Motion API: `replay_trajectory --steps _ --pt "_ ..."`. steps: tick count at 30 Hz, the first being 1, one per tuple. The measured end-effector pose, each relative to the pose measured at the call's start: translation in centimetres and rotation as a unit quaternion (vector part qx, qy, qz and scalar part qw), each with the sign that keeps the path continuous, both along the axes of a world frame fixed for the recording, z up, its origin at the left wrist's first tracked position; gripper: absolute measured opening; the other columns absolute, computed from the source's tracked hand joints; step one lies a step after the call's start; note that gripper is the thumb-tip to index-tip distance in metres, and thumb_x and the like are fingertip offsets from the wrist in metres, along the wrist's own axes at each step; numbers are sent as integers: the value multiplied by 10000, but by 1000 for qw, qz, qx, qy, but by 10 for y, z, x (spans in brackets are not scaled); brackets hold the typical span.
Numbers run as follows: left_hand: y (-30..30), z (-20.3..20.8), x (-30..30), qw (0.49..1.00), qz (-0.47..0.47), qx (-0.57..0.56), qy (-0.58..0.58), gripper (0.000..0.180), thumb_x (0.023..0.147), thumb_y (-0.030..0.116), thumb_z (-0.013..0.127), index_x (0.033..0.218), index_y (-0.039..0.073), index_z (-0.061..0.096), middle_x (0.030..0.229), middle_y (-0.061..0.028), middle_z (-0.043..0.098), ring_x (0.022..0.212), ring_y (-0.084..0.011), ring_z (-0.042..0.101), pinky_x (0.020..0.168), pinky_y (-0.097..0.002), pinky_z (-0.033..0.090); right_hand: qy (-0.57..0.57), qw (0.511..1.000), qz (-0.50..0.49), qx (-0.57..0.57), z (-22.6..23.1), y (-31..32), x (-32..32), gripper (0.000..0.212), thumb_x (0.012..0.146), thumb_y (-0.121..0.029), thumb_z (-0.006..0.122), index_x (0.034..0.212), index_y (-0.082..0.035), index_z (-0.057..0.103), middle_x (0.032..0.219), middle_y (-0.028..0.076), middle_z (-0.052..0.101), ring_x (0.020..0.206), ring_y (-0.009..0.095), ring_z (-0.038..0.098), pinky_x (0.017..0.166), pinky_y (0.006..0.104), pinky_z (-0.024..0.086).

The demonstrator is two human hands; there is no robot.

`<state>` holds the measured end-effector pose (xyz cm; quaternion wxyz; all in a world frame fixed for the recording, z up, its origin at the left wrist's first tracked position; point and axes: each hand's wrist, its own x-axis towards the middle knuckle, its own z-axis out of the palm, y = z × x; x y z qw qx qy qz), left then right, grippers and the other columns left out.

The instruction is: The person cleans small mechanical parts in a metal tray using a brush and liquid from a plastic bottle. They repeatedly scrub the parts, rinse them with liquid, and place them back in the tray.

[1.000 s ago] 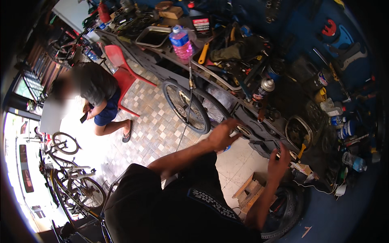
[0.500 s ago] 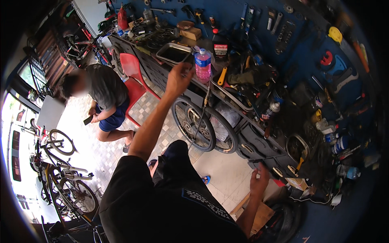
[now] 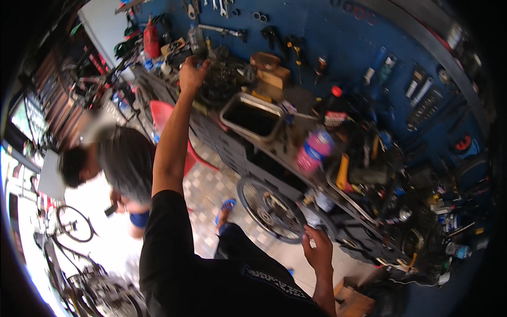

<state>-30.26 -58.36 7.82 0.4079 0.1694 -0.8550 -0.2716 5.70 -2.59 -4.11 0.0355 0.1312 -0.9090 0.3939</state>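
Observation:
My left hand is stretched out over the far left part of the cluttered workbench, thumb and fingers apart, with nothing seen in it. Close by lie dark metal parts, and a clear plastic bottle stands just beyond. A metal tray with a dark inside rests on the bench to the right of that hand. Lower down, my right hand hangs in the air beside a bicycle wheel leaning on the bench front. Its fingers are loosely bent and apart, and I see nothing between them.
On the bench stand a bottle of pink liquid, a dark bottle with a red cap and a wooden block. Tools hang on the blue wall. At left, a person sits by a red chair, near several bicycles.
My view has turned and moved along the bench to the left. The left hand has gone from beside the pink bottle to beyond the metal tray. My right hand now appears beside the wheel.

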Motion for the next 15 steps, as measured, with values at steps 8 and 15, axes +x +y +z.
replay_trajectory --steps 8,15 --pt "-199 -21 -221 993 51 63 -81 1003 741 598 884 1487 45 505 1432 -260 614 1338 -433 590 1099 -510 498 -114 992 -48 3 -5 -205 -81 351 906 -177 795 1248 -110 753 1054 153 773 876 302 754 795 393 602" --pt "-258 -46 -331 985 47 141 -93 1297 650 608 952 1569 -21 287 1532 -321 468 1411 -462 512 1161 -510 465 -154 968 -160 113 3 -246 -94 374 888 -167 793 1249 -76 751 1044 133 787 835 279 751 755 395 608"
